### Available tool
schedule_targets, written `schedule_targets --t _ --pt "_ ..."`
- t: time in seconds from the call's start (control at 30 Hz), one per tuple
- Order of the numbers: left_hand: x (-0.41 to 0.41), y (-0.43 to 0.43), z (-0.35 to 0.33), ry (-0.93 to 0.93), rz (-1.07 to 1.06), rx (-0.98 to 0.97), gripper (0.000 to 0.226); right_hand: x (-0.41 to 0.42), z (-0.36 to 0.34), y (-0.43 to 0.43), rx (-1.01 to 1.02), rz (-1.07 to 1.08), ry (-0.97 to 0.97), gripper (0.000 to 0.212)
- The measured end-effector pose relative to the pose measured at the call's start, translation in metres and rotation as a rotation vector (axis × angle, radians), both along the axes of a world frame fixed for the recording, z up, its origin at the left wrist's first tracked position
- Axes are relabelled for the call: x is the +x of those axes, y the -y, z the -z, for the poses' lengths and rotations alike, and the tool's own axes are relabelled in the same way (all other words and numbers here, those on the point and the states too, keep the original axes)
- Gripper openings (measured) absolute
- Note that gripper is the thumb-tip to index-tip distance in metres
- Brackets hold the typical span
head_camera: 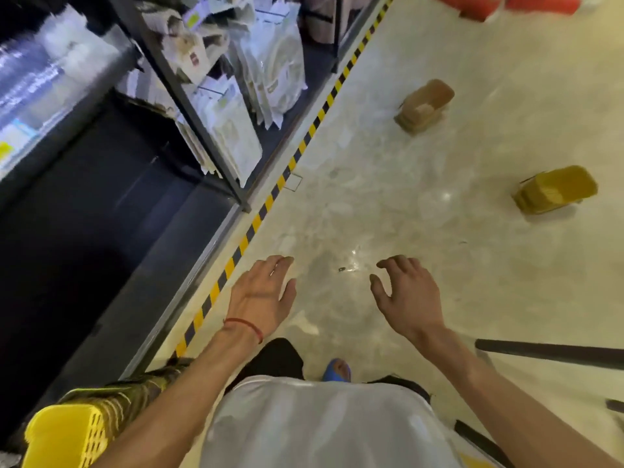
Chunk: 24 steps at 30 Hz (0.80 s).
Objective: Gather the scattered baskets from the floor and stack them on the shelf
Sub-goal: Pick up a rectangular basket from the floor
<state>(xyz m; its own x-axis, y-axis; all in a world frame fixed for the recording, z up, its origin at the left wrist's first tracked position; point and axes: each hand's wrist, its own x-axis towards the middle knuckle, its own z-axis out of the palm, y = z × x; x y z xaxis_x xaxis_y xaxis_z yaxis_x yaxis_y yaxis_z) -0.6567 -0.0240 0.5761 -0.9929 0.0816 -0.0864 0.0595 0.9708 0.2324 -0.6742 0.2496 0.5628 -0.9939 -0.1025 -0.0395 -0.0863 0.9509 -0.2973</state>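
Two bare hands are out in front, and neither one has anything in it. The left hand [261, 288] and the right hand [405, 292] both hang over the pale glossy floor [388, 204], fingers loose and a bit spread, with a clear gap between them. The left wrist has a thin red string [244, 325] tied on it. The baskets are all over the place. A brown basket [423, 106] sits on the floor well ahead of the right hand; it looks tipped on its side, but it's blurry so don't quote me. A mustard basket [555, 189] is further right and nearer, also on the floor, well apart from the brown one. Up at the top edge there are orange-red baskets [472, 5], mostly cut off. Then there's a bright yellow basket [64, 437] in the bottom-left corner, just under the left forearm and right by the dark shelf [84, 231]. I can't tell if it's sitting on the shelf or the floor. Yellow-and-black tape [305, 140] runs along the floor at the foot of the shelving, and white packaged goods [270, 62] fill the rack further along. A blue slipper [336, 369] pokes out below a white shirt [320, 427].
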Motion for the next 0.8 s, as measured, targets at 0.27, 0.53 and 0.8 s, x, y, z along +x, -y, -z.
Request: schedule_targets --t 0.27,0.53,0.8 --pt "-0.143 -0.053 0.001 0.011 0.140 -0.008 0.042 -0.098 0.003 -0.055 -0.034 0.158 -0.024 0.039" --pt "-0.337 -0.101 0.006 0.035 0.278 0.062 0.046 -0.236 -0.002 -0.091 0.004 0.285 -0.051 0.035" --pt "-0.506 -0.154 0.003 -0.033 0.412 0.068 0.042 -0.373 -0.012 -0.135 -0.022 0.428 -0.070 0.026"
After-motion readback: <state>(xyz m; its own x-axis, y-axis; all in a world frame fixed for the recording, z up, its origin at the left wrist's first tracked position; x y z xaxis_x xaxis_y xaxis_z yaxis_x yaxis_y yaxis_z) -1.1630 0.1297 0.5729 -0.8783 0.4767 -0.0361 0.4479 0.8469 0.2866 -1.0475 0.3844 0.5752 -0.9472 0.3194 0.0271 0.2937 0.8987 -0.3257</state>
